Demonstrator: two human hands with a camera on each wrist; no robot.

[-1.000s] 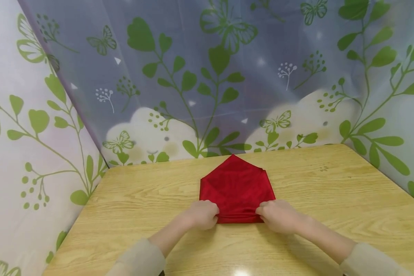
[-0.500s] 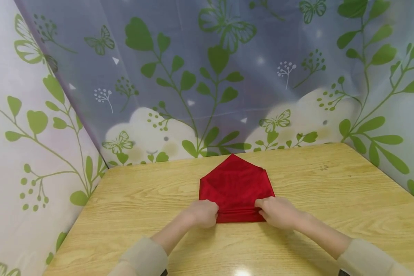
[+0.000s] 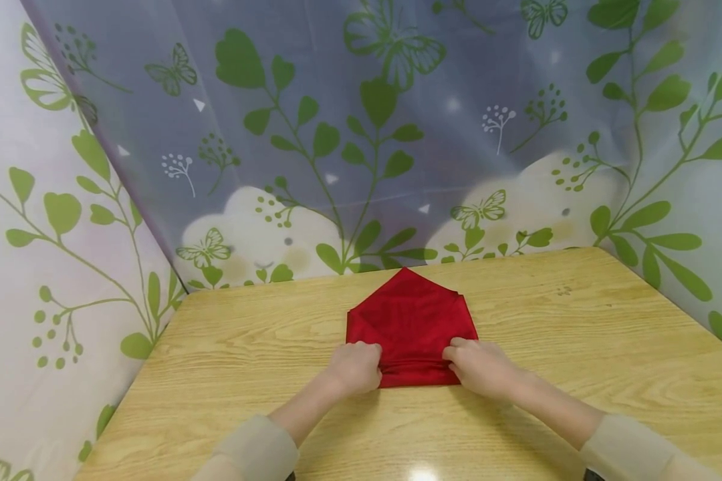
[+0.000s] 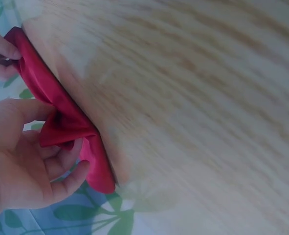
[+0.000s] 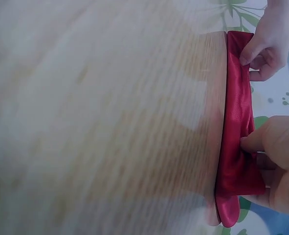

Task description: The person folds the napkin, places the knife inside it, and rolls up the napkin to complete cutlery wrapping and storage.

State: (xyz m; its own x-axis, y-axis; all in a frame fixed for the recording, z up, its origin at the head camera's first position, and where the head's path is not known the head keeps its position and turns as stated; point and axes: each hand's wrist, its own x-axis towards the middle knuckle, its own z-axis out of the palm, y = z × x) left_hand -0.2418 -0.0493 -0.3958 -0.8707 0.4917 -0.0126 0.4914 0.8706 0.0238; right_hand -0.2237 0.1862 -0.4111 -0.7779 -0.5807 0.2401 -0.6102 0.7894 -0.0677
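A red satin cloth [image 3: 412, 321] lies folded on the wooden table, its far end coming to a point. Crosswise folds are gathered along its near edge. At the near left corner my left hand [image 3: 357, 367] pinches the gathered fabric between thumb and fingers. My right hand [image 3: 480, 366] grips the same folds at the near right corner. In the left wrist view the cloth [image 4: 46, 83] bunches up at the left hand [image 4: 22, 156]. From the right wrist, the right hand [image 5: 281, 161] has its thumb on the cloth [image 5: 237, 107] and its other fingers partly hidden behind it.
The wooden table [image 3: 247, 347] extends around the cloth on every side. A curtain with leaves and butterflies [image 3: 313, 147] hangs behind the table's far edge, and similar patterned fabric [image 3: 54, 200] borders the left side.
Both hands have shifted slightly away from the person, the right one more, keeping their hold on the near folds. The cloth's pointed far end stays nearly in place.
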